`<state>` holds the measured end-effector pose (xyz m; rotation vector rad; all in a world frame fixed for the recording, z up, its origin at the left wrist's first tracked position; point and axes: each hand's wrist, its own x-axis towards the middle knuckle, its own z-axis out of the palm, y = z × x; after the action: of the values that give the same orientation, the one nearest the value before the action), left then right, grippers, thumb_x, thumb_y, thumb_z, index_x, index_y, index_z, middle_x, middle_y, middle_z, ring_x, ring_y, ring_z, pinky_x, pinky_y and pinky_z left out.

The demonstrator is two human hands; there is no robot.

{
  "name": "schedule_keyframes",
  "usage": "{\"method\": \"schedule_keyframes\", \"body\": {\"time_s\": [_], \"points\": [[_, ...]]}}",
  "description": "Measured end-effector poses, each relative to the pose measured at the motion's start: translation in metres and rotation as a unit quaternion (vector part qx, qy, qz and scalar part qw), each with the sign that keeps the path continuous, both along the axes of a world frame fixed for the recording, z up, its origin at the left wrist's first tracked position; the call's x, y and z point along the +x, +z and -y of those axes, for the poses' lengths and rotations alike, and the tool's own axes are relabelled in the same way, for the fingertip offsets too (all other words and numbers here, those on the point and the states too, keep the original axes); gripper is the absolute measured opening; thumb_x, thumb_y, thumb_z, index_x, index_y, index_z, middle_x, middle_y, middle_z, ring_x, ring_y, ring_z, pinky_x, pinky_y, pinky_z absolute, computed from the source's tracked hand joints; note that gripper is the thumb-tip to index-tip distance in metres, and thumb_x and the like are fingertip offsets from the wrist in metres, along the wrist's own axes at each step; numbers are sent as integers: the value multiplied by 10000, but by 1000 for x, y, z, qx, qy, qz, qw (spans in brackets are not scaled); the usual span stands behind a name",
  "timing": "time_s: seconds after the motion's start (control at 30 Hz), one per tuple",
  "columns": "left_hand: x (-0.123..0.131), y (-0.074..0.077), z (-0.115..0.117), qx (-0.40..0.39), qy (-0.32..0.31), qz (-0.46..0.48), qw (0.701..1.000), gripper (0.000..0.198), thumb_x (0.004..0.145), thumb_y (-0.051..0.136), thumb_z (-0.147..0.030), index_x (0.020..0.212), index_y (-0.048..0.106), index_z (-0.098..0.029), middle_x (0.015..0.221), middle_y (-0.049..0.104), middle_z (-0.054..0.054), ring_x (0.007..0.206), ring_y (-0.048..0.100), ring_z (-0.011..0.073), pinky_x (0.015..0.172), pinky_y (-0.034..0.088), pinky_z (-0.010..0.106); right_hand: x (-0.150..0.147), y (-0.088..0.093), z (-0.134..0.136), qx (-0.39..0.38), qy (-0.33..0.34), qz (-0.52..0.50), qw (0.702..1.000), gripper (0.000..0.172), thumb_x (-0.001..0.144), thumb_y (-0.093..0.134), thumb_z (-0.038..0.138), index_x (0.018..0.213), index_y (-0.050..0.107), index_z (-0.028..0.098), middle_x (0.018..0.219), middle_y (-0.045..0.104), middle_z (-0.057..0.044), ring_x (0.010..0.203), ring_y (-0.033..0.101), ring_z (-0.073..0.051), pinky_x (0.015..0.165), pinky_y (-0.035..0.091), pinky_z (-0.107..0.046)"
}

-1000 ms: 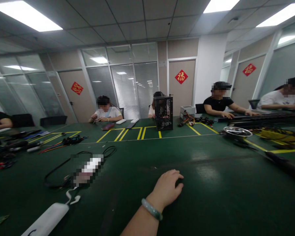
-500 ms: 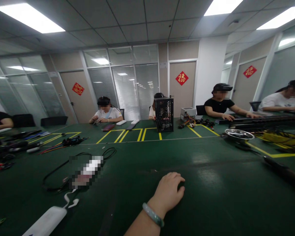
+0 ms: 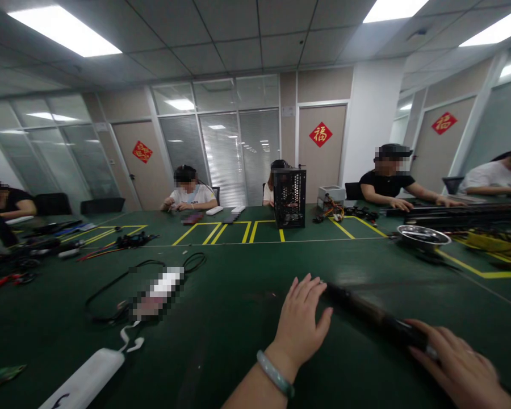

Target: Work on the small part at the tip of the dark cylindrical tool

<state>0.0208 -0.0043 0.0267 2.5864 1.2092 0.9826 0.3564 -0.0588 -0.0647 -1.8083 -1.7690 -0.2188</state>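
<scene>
- Dark rod [image 3: 375, 316] held across the green table, running from lower R up toward centre; blurred, so material and whether it touches the tabletop can't be told
- R hand [image 3: 453, 363]: fingers [image 3: 440, 343] curled around rod's near end, gripping it at frame's lower R edge
- L hand [image 3: 302, 321]: palm down, fingers spread, not closed on anything; fingertips [image 3: 319, 289] just beside rod's far end, contact unclear
- Green bangle [image 3: 275, 373] on L wrist
- Table [image 3: 221, 346] in front of person: black cable [image 3: 111, 289] in loose loop w/ pixelated item [image 3: 157, 292] on it, white earphone cord [image 3: 130, 341], white power bank [image 3: 83, 380] near lower edge
- Farther on: steel bowl [image 3: 423, 238] at R, black mesh PC case [image 3: 289, 199] upright on yellow tape lines [image 3: 213, 233], red-handled pliers [image 3: 0, 284] at L
- Co-workers seated across table: one in white top [image 3: 191, 196] w/ hands together, one in black top [image 3: 387, 184] w/ hands on long black bars [image 3: 464, 216]
</scene>
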Motion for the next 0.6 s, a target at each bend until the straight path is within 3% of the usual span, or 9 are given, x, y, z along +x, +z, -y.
{"method": "schedule_keyframes", "body": {"time_s": [0.07, 0.17, 0.3, 0.43, 0.6], "points": [[0, 2, 2, 9, 1, -8, 1000, 396, 979, 416, -352, 1363, 427, -254, 1428, 434, 14, 1372, 295, 212, 1170, 162, 456, -48, 9, -16, -65, 70, 13, 995, 399, 845, 534, 455, 1242, 507, 428, 1111, 618, -86, 1024, 576, -326, 824, 418, -474], [0, -2, -1, 16, 26, -21, 999, 343, 980, 412, -329, 1306, 490, -256, 1386, 481, 12, 1356, 322, 212, 1176, 120, 455, -116, 31, -39, -104, 175, 38, 978, 396, 910, 479, 379, 1305, 457, 356, 1228, 553, -63, 1130, 513, -290, 954, 365, -463], [-2, -13, -11, -7, 69, -19, 997, 311, 993, 365, -319, 1238, 546, -256, 1311, 549, 14, 1275, 428, 207, 1159, 171, 442, -175, 46, -65, -93, 223, 63, 968, 395, 902, 447, 202, 1296, 471, 224, 1228, 530, -104, 1108, 498, -276, 973, 352, -436], [-9, -22, -23, -33, 117, -17, 992, 365, 1012, 273, -294, 1238, 552, -227, 1243, 595, 36, 1167, 517, 200, 1110, 274, 409, -204, 46, -78, -94, 216, 66, 970, 408, 870, 434, 122, 1271, 495, 167, 1183, 537, -125, 1083, 495, -277, 968, 348, -427], [-20, -28, -30, -29, 135, -27, 990, 402, 1019, 258, -338, 1261, 549, -203, 1271, 580, 58, 1234, 471, 226, 1119, 230, 450, -193, 66, -75, -137, 267, -30, 953, 498, 908, 498, 323, 1383, 361, 263, 1322, 470, -73, 1216, 445, -240, 1023, 327, -396]]}}
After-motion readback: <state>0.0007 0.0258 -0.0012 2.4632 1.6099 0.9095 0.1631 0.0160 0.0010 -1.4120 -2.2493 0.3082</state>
